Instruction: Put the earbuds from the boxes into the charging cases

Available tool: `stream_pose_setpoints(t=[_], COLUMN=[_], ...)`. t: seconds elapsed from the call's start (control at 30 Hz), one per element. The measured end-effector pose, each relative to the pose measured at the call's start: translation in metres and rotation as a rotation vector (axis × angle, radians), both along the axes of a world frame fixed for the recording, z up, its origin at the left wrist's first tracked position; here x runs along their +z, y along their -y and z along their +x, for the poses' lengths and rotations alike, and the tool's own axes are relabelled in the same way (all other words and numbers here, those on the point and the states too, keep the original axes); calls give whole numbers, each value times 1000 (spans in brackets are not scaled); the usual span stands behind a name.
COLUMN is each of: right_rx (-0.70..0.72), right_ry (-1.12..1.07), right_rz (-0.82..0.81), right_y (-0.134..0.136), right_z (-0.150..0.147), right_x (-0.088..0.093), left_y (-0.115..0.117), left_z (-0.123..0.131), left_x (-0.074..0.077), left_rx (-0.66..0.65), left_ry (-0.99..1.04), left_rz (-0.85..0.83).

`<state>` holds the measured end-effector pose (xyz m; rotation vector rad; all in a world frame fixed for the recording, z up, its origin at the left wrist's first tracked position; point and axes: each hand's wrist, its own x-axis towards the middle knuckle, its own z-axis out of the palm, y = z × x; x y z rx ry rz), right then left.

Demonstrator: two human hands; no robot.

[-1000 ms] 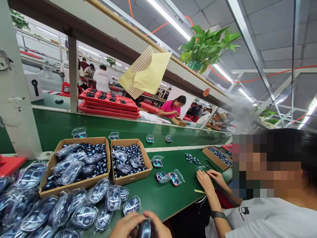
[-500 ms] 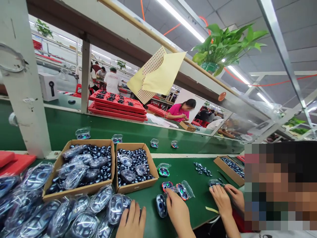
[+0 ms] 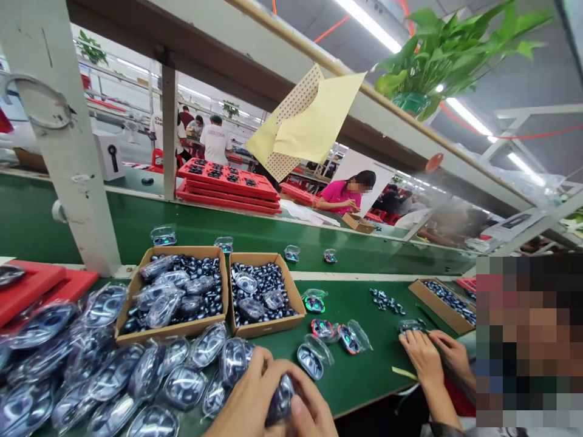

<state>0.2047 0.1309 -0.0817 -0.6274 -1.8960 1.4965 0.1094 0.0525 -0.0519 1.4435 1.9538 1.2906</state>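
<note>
Your left hand [image 3: 250, 391] and right hand [image 3: 312, 409] were close together, both clamped on glossy dark-blue oval case in clear plastic [image 3: 280, 399], over near edge of green bench [image 3: 359, 379]. Opened dark-blue oval case [image 3: 310, 362] with transparent lid [image 3: 320, 348] lay just beyond right hand. Heap of plastic-wrapped dark-blue cases [image 3: 184, 386] covered bench's near left corner; behind, two brown cardboard boxes [image 3: 273, 326] held small dark-blue pieces [image 3: 207, 267].
</note>
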Motion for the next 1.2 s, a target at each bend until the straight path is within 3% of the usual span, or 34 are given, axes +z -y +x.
stream_pose_setpoints(t=[0.13, 0.27, 0.4, 0.47, 0.57, 0.67, 0.77, 0.87, 1.0, 1.1, 1.2], right_rx=[16, 34, -12, 60, 162, 140, 125, 129, 345, 355, 292], right_ry=[-45, -11, 82, 101, 142, 197, 199, 90, 97, -24, -132], right_rz=[-261, -440, -140, -59, -105, -86, -139, -405, -841, -879, -759], right_y=[16, 24, 26, 25, 26, 28, 27, 24, 23, 26, 30], right_z=[-7, -8, -1, 4, 9, 8, 6, 7, 7, 5, 1], right_x=[20, 32, 32, 31, 33, 37, 36, 28, 23, 29, 35], left_y=[18, 30, 39, 41, 40, 37, 38, 44, 51, 55, 57], left_z=[-4, -7, -16, -19, -19, -17, -17, -17, -18, -16, -11], left_x=[9, 5, 2, 0, -5, -10, -10, -7, -7, -10, -14], left_rx=[-41, 31, -44, -99, -80, -19, -48, -81, -162, -227, -138], left_ry=[110, 245, 356, 418, 471, 511, 530, 375, -87, -181, -44], left_rz=[-8, 30, 94, 127, 118, 98, 88, 155, 376, 411, 334])
